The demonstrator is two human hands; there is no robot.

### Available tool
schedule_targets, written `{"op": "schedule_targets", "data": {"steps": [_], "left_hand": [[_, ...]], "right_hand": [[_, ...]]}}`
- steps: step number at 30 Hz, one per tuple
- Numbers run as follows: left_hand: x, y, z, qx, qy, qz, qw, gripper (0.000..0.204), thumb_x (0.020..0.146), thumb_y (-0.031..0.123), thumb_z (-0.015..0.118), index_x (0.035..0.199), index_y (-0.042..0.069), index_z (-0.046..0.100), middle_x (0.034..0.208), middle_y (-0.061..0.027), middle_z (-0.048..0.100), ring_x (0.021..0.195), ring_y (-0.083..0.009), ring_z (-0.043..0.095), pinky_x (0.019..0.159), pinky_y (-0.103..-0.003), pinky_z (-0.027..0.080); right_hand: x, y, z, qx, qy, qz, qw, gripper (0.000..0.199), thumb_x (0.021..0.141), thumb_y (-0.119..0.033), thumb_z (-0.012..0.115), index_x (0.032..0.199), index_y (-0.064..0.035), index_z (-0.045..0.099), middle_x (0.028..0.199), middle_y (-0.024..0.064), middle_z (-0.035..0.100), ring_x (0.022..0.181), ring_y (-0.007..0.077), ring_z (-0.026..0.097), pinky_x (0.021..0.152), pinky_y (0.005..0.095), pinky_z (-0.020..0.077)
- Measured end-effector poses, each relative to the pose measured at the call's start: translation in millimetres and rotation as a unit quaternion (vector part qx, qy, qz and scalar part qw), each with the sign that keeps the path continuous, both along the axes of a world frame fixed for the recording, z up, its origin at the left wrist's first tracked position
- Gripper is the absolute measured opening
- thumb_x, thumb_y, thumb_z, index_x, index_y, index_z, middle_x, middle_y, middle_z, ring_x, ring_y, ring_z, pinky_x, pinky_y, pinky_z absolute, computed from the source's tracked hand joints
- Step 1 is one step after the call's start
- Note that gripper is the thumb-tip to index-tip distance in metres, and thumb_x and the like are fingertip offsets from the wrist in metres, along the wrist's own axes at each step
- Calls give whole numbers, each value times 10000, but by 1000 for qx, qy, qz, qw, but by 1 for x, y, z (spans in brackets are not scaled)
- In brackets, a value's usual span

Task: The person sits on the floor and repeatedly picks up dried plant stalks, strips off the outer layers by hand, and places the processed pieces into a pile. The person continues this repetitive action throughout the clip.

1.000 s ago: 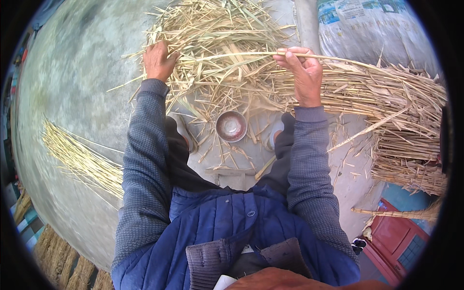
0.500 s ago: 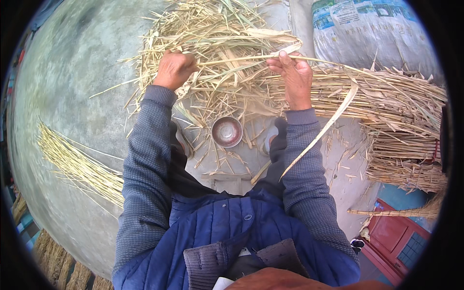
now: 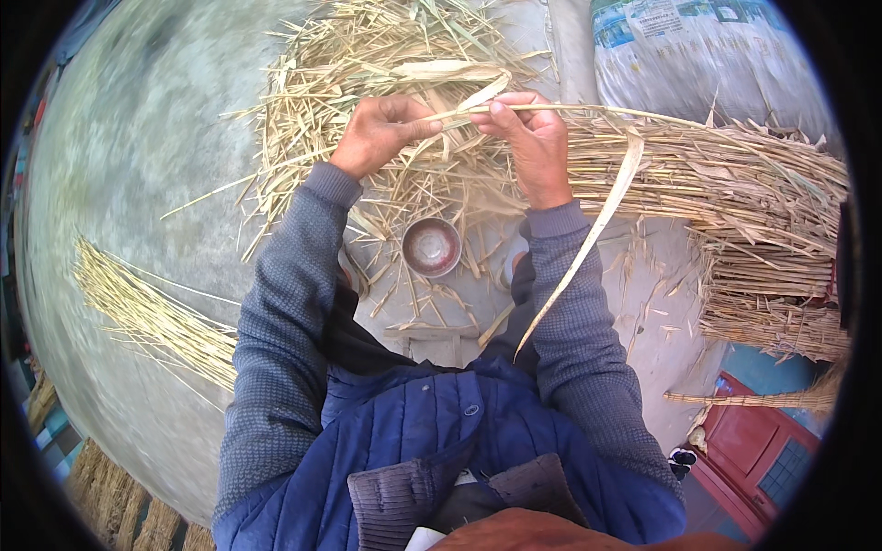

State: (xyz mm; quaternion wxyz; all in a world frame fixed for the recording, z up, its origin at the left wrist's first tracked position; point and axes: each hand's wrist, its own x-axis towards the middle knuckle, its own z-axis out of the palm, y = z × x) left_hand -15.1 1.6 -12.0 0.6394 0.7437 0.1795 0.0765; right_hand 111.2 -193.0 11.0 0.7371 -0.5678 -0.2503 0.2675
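My left hand (image 3: 378,134) and my right hand (image 3: 527,138) are close together above a heap of loose straw (image 3: 367,64). Both pinch the same long dry reed stalk (image 3: 588,112), which runs off to the right. A pale leaf strip (image 3: 588,243) hangs from the stalk down past my right forearm. A small round metal bowl (image 3: 431,246) sits on the ground below my hands, between my knees.
A thick bundle of reeds (image 3: 735,184) lies to the right. A white woven sack (image 3: 698,55) stands behind it. A thin sheaf of cleaned yellow stalks (image 3: 147,312) lies on the concrete at left. A red box (image 3: 753,441) is at lower right.
My left hand came in from the left and now meets my right hand on the stalk. A leaf strip has peeled off and hangs down.
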Motion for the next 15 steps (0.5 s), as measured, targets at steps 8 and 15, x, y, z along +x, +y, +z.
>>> {"op": "schedule_targets", "data": {"steps": [8,15], "left_hand": [[-3,18,3,7,-17,1,1000,392,819,279,840,1058,-3,709,957,-95,734,901,-154,685,817,-295,539],[-24,49,-11,36,96,-45,994,317,841,264,822,1014,17,725,910,-46,732,845,-119,655,778,-285,530]], "right_hand": [[4,-8,-4,-17,20,1,1000,175,968,-109,664,1060,18,585,1005,166,708,916,217,729,778,270,596],[11,-11,-4,1,31,-32,999,194,963,-99,659,1082,32,580,1033,196,701,921,250,726,811,313,595]]}}
